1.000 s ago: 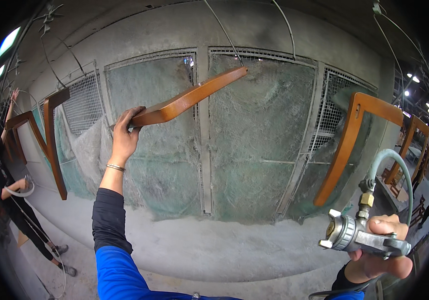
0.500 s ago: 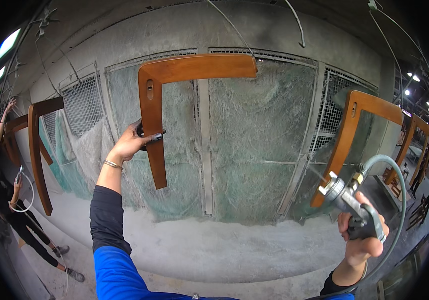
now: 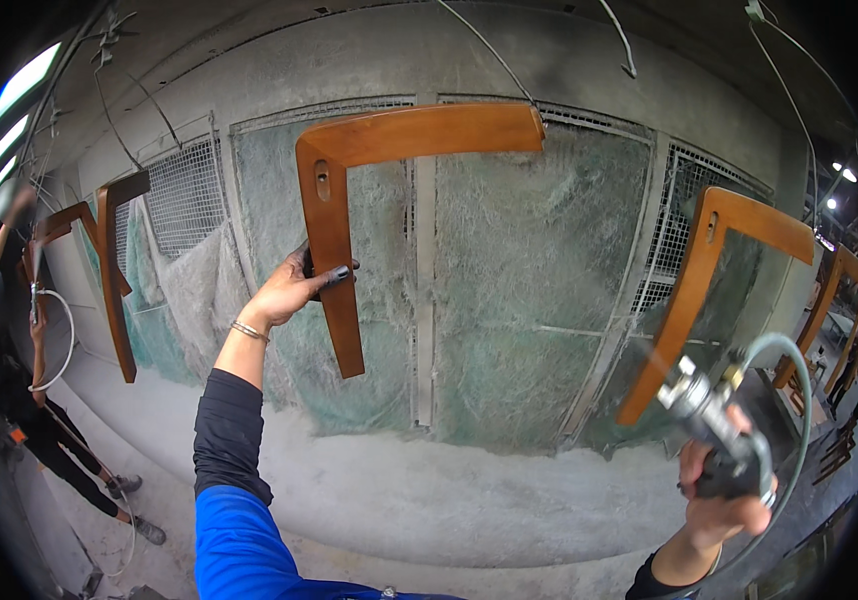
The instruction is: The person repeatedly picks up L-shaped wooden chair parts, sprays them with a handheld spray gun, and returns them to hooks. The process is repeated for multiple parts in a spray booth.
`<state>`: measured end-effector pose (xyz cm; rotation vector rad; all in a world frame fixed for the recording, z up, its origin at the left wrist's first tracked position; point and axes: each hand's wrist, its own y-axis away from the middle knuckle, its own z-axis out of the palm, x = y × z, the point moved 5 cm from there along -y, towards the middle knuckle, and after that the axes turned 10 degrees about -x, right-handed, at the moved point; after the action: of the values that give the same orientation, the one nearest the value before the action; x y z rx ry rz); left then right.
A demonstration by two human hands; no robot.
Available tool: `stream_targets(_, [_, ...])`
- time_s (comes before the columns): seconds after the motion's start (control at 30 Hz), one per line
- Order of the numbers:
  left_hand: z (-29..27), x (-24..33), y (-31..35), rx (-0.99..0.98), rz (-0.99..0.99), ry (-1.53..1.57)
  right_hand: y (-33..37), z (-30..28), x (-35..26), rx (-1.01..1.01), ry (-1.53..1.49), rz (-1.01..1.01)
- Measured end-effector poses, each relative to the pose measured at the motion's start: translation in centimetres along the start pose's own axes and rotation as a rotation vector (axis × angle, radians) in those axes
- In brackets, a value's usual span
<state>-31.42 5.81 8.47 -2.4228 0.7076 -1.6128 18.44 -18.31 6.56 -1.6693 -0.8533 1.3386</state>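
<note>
A brown L-shaped wooden furniture part [image 3: 419, 130] hangs in front of me by a hook wire [image 3: 494, 55] at its right end. My left hand [image 3: 289, 292], fingertips dark-stained, is closed round the lower part of its upright leg. An oval slot shows near its corner. At the lower right my right hand [image 3: 724, 500] grips a metal spray gun [image 3: 704, 410], slightly blurred, with its nozzle pointing up and left. A faint streak leaves the nozzle. The grey hose [image 3: 807, 400] loops from the gun down past my wrist. Behind the gun hangs a second L-shaped part [image 3: 684, 300].
A co-worker [image 3: 9, 350] at the far left holds a spray gun beside hanging wooden parts [image 3: 114, 280]. Ahead is a wall of mesh panels and dusty green filter sheets [image 3: 529, 260]. More wooden parts [image 3: 824, 300] hang at the right. A bare hook [image 3: 624, 50] dangles above.
The whole view has shifted, so the held part sits further right. My right hand and spray gun are slightly lower. The co-worker's gun has risen, and the parts beside it have swung.
</note>
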Motion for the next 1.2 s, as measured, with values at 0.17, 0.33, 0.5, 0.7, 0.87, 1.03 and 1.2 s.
stream_targets(0.17, [0.9, -0.3, 0.9, 0.012, -0.015, 0.083, -1.2, -2.2, 1.1, 0.283, 0.189, 0.172])
stream_targets(0.33, [1.6, -1.4, 1.4, 0.045, 0.007, 0.189, 1.2, -1.0, 1.2, -0.044, 0.025, 0.138])
stream_targets(0.5, [3.2, -0.6, 1.6, 0.051, -0.047, 0.273, 3.3, 1.9, 4.6, -0.481, -0.114, 0.278])
stream_targets(0.7, [8.1, 4.0, 1.4, 0.126, -0.120, 0.075, 4.5, -0.1, 6.6, -0.630, -0.089, 0.296])
stream_targets(0.87, [10.1, 7.3, -0.3, 0.178, -0.145, -0.258, 5.6, -2.8, 4.7, -0.613, -0.075, 0.141])
stream_targets(1.03, [11.6, 8.0, -1.7, 0.333, -0.099, -0.330, 6.9, -1.4, 4.0, -0.825, 0.076, 0.085])
stream_targets(1.2, [11.3, 7.4, -2.8, 0.469, -0.120, -0.426, 6.7, -1.3, 3.1, -0.703, 0.119, 0.009])
